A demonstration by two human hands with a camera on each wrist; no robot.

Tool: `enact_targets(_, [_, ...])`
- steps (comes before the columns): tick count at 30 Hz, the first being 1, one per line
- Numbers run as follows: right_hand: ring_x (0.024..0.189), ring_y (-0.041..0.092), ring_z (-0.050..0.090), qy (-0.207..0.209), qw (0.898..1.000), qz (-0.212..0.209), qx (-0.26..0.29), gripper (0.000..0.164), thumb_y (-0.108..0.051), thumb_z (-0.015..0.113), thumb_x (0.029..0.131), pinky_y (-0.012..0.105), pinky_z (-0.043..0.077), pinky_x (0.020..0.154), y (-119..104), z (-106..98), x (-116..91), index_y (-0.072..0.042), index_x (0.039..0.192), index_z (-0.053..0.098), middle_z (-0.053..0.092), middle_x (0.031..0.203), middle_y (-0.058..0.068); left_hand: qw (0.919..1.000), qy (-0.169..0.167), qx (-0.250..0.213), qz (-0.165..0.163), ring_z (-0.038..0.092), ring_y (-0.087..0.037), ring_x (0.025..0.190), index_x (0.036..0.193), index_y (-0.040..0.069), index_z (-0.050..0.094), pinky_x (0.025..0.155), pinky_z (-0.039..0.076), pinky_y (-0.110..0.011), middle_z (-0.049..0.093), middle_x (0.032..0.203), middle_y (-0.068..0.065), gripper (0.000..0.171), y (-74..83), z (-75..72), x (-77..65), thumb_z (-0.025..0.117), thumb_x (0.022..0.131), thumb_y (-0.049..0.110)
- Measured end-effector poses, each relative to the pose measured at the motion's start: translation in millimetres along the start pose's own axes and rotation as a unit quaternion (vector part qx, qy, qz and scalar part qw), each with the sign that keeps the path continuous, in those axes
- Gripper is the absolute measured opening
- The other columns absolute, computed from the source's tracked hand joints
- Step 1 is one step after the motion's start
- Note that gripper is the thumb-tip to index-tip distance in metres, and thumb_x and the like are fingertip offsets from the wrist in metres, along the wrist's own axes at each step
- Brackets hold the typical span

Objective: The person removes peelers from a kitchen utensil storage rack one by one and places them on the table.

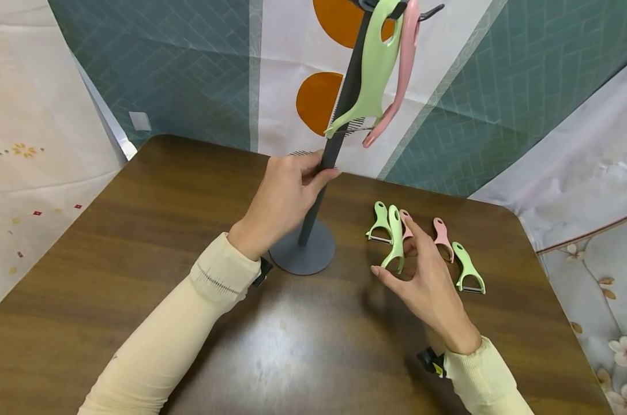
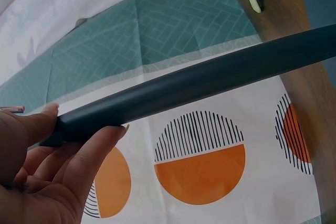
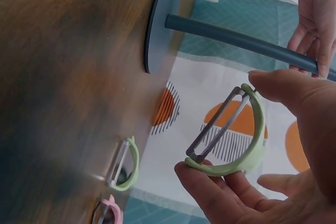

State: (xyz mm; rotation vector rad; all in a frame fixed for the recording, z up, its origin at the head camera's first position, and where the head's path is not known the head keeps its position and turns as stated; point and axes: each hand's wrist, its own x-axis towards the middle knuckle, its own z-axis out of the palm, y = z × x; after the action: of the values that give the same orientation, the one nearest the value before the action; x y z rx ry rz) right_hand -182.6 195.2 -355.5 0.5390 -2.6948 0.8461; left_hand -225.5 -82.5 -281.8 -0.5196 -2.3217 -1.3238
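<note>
My left hand grips the dark pole of an upright stand partway up. The left wrist view shows thumb and fingers around the pole. Between thumb and fingers, my right hand pinches a green Y-shaped peeler, raised above the table with its handle pointing away. Up close in the right wrist view, the peeler's curved head and metal blade show between thumb and fingertips. From hooks at the stand's top hang a green peeler and a pink peeler.
Near the right hand, another green peeler, a pink peeler partly hidden by the fingers, a second pink one and a further green one lie on the brown table. The stand's round base rests mid-table; patterned cloth hangs behind.
</note>
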Motion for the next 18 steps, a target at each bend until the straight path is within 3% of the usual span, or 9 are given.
enact_targets(9, [0.068,0.011,0.049,-0.031,0.999,-0.003,-0.033,0.099,-0.03,0.089,0.08,0.024,0.041,0.073,2.9,1.2,0.5,-0.018,0.16,0.033,0.051,0.097,0.003,1.0,0.006,-0.005,0.004,0.071,-0.013,0.079,0.11,0.008,0.077,0.071,0.056,-0.027,0.076,0.089,-0.004,0.021,-0.2,-2.7,3.0,0.074,0.094,0.022])
enact_targets(18, [0.083,0.019,0.051,-0.107,0.991,0.041,-0.068,0.094,-0.039,0.086,0.082,0.036,0.044,0.077,6.3,2.6,-6.0,-0.014,0.158,0.036,0.054,0.101,0.006,1.0,-0.002,-0.005,-0.005,0.072,-0.012,0.08,0.11,0.009,0.077,0.07,0.055,-0.027,0.075,0.088,-0.003,0.021,1.0,0.1,2.3,0.074,0.095,0.023])
